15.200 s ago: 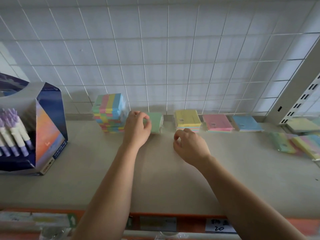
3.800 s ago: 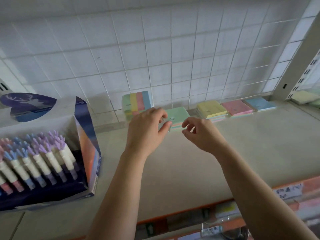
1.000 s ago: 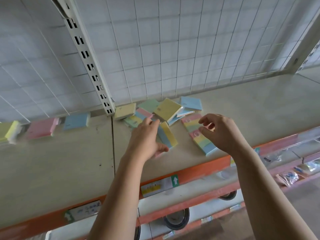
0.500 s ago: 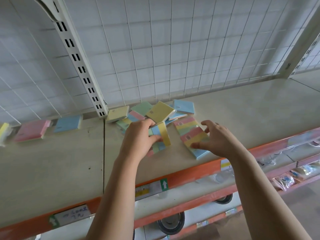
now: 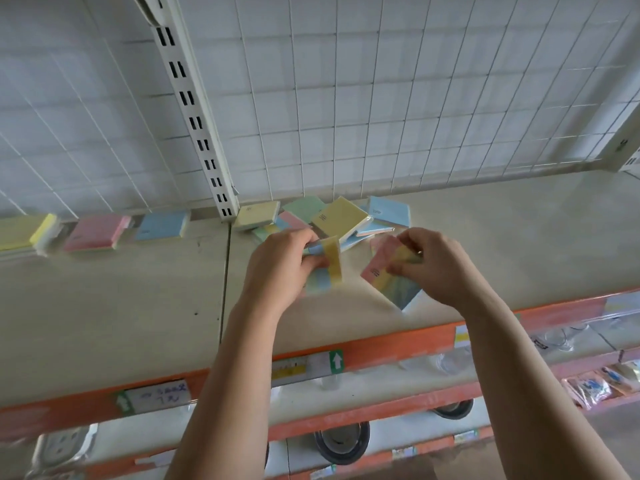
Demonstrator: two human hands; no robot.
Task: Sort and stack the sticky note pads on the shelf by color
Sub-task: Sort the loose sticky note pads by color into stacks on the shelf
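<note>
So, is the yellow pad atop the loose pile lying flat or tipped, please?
Tipped: the yellow pad rests slanted on a pale blue pad beneath it.

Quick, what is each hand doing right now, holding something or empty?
Left hand: closed, fingers curled round a striped pad with a yellow band.
Right hand: closed, fingers pinching a pink-cornered striped pad.

Shelf (image 5: 485,237): pad pile (image 5: 339,216) at back; pink pad (image 5: 95,232), blue pad (image 5: 161,225) left.
</note>
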